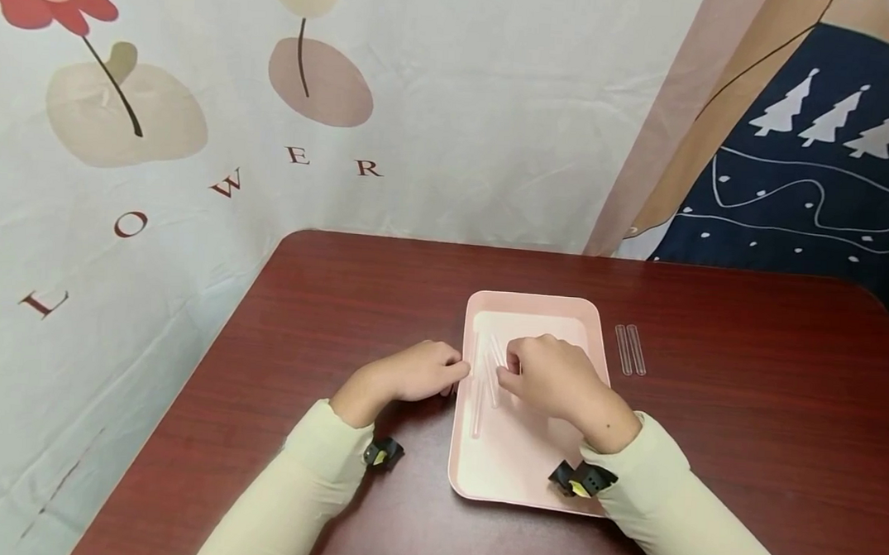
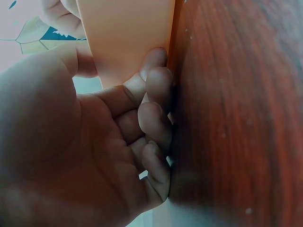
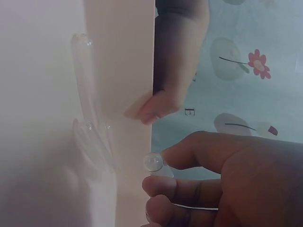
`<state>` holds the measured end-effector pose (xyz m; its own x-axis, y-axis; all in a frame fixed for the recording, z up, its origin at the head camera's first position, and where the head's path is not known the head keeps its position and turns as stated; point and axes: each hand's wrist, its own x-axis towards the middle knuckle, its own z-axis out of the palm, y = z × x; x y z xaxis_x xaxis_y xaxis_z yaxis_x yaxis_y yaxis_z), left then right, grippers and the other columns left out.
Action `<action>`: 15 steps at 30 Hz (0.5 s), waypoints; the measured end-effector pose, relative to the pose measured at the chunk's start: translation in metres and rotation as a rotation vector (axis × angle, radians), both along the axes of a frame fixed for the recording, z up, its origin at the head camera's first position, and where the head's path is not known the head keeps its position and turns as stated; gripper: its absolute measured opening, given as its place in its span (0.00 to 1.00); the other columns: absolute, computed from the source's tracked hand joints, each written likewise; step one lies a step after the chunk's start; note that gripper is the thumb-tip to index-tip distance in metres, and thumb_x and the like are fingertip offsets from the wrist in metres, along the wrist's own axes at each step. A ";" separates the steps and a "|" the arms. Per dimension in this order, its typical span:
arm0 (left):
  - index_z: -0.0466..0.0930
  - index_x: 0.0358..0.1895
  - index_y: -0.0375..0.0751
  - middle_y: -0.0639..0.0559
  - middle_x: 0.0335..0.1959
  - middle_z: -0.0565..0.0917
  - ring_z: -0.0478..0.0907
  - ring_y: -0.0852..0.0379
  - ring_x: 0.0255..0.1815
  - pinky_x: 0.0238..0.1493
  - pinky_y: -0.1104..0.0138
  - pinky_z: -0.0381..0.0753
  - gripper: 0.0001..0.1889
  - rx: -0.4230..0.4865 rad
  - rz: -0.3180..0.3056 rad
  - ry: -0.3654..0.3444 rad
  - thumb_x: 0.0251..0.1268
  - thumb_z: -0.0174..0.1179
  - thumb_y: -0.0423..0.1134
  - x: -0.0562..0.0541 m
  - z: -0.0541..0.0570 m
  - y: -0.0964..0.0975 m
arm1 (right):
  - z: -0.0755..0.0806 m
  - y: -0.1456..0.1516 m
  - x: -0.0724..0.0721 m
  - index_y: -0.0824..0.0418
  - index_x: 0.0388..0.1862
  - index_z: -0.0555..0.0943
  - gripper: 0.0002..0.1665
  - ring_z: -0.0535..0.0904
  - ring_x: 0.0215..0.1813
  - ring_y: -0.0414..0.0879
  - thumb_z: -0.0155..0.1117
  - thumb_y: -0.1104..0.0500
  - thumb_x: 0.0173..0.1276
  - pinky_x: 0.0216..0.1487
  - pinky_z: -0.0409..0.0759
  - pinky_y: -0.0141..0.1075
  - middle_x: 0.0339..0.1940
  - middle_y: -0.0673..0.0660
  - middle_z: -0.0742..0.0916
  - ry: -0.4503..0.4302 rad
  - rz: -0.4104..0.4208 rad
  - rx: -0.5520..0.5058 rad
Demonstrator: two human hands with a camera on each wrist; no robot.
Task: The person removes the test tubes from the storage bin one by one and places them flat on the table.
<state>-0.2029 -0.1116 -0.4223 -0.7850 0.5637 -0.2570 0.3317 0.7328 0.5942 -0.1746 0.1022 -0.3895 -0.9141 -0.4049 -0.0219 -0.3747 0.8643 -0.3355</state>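
A pink tray [image 1: 525, 471] lies lengthwise on the table, with several clear test tubes [image 1: 478, 410] along its left side. My left hand [image 1: 424, 372] grips the tray's left wall, thumb at the rim. In the left wrist view its other fingers [image 2: 159, 90] curl by the outer wall, close to the tabletop. My right hand [image 1: 555, 377] is over the tray and pinches one clear test tube between thumb and fingers. That tube's rounded end [image 3: 153, 162] shows in the right wrist view; most of its length is hidden there.
Two more clear tubes [image 1: 631, 349] lie side by side on the dark red table [image 1: 743, 423], right of the tray. Behind the table hangs a pale flower-printed cloth [image 1: 480, 147], with a dark blue tree-patterned cloth [image 1: 828, 195] at the right.
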 end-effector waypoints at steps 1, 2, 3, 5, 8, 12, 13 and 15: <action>0.77 0.20 0.44 0.56 0.16 0.78 0.72 0.63 0.19 0.29 0.69 0.73 0.20 0.000 0.001 0.000 0.69 0.43 0.44 0.000 0.000 0.000 | 0.001 0.000 0.000 0.51 0.17 0.73 0.15 0.72 0.23 0.44 0.62 0.53 0.63 0.24 0.66 0.37 0.15 0.48 0.77 0.004 0.002 -0.005; 0.77 0.20 0.44 0.56 0.16 0.78 0.72 0.63 0.19 0.29 0.69 0.73 0.20 -0.002 0.003 -0.001 0.69 0.43 0.44 0.000 0.000 0.000 | 0.001 0.001 0.000 0.51 0.17 0.73 0.15 0.72 0.23 0.44 0.62 0.53 0.63 0.24 0.66 0.37 0.15 0.48 0.77 0.005 0.001 -0.008; 0.77 0.20 0.44 0.56 0.16 0.77 0.72 0.63 0.19 0.29 0.69 0.73 0.20 -0.005 0.004 -0.002 0.69 0.43 0.44 0.000 0.000 0.000 | 0.002 0.001 0.000 0.51 0.17 0.74 0.15 0.72 0.22 0.43 0.62 0.52 0.63 0.23 0.66 0.37 0.15 0.48 0.76 0.006 0.001 -0.010; 0.77 0.20 0.44 0.56 0.16 0.77 0.72 0.63 0.19 0.29 0.69 0.73 0.20 -0.005 0.007 -0.001 0.70 0.43 0.44 0.000 0.000 0.000 | 0.004 0.002 0.000 0.50 0.17 0.74 0.15 0.71 0.22 0.43 0.62 0.52 0.63 0.23 0.66 0.37 0.15 0.47 0.76 0.015 -0.003 -0.012; 0.77 0.20 0.45 0.57 0.16 0.77 0.72 0.63 0.19 0.29 0.69 0.73 0.20 -0.008 0.013 -0.004 0.70 0.43 0.45 0.000 -0.001 -0.001 | 0.005 0.002 0.000 0.50 0.17 0.74 0.16 0.71 0.22 0.43 0.63 0.51 0.64 0.22 0.66 0.36 0.15 0.47 0.76 0.025 -0.010 -0.012; 0.77 0.19 0.46 0.58 0.15 0.77 0.72 0.63 0.19 0.29 0.69 0.73 0.20 -0.008 0.015 -0.003 0.69 0.43 0.44 0.000 -0.001 -0.001 | 0.006 0.003 0.000 0.49 0.17 0.74 0.16 0.71 0.22 0.43 0.62 0.51 0.64 0.22 0.66 0.36 0.14 0.47 0.76 0.037 -0.016 -0.016; 0.77 0.19 0.45 0.57 0.15 0.77 0.72 0.63 0.19 0.29 0.69 0.73 0.20 -0.007 0.014 0.000 0.69 0.43 0.44 0.000 -0.001 -0.001 | 0.007 0.004 0.000 0.50 0.17 0.74 0.16 0.71 0.22 0.43 0.62 0.51 0.64 0.22 0.66 0.36 0.14 0.47 0.76 0.043 -0.017 -0.018; 0.77 0.19 0.46 0.57 0.16 0.77 0.72 0.63 0.19 0.29 0.69 0.73 0.20 -0.006 0.007 0.004 0.69 0.43 0.44 0.000 0.000 -0.001 | 0.008 0.005 0.000 0.50 0.17 0.74 0.16 0.71 0.22 0.44 0.62 0.52 0.64 0.22 0.66 0.36 0.14 0.48 0.76 0.049 -0.020 -0.024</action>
